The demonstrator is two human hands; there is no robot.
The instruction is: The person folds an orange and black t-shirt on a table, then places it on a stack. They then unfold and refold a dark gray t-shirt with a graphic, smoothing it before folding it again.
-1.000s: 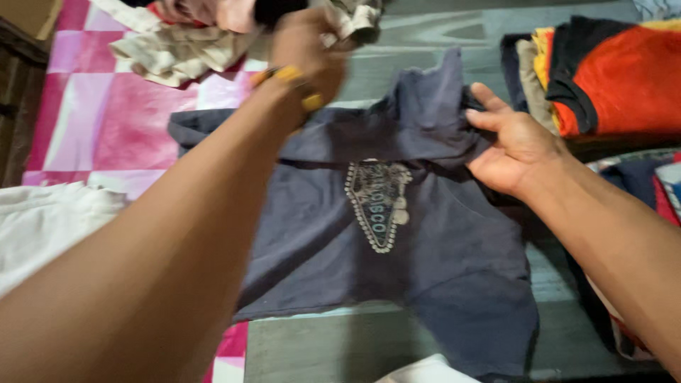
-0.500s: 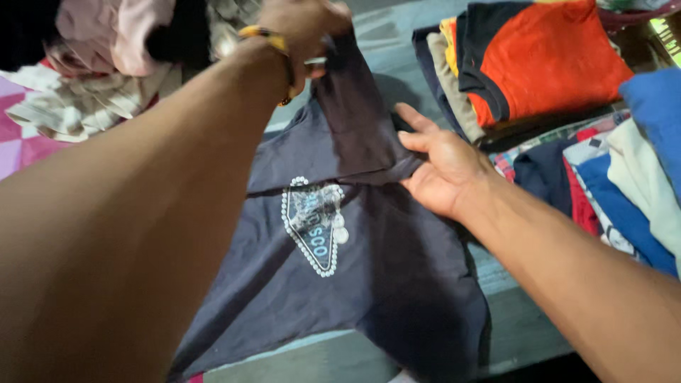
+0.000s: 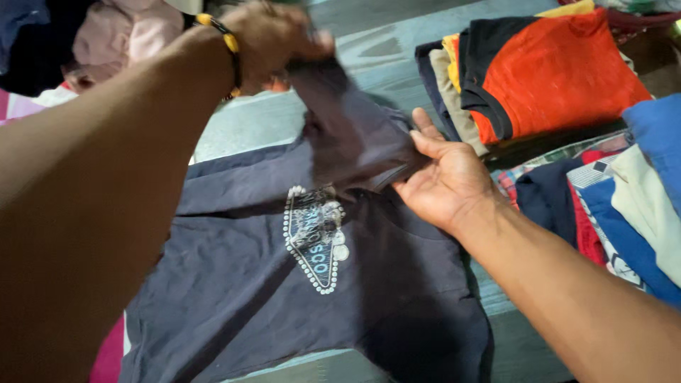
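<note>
Fingers (image 3: 301,42) of the left hand (image 3: 273,39) pinch the dark navy shirt (image 3: 284,284)'s sleeve, now drawn farther across, while the right hand (image 3: 443,181) lies open on the fold, shirt spread near the folded stack (image 3: 539,71) at right.

a: where's the shirt (image 3: 284,284)?
b: flat on the surface (image 3: 383,42), in the middle.
a: and the piles?
b: folded stack (image 3: 553,71) to its right, loose clothes (image 3: 120,35) behind it on the left.
</note>
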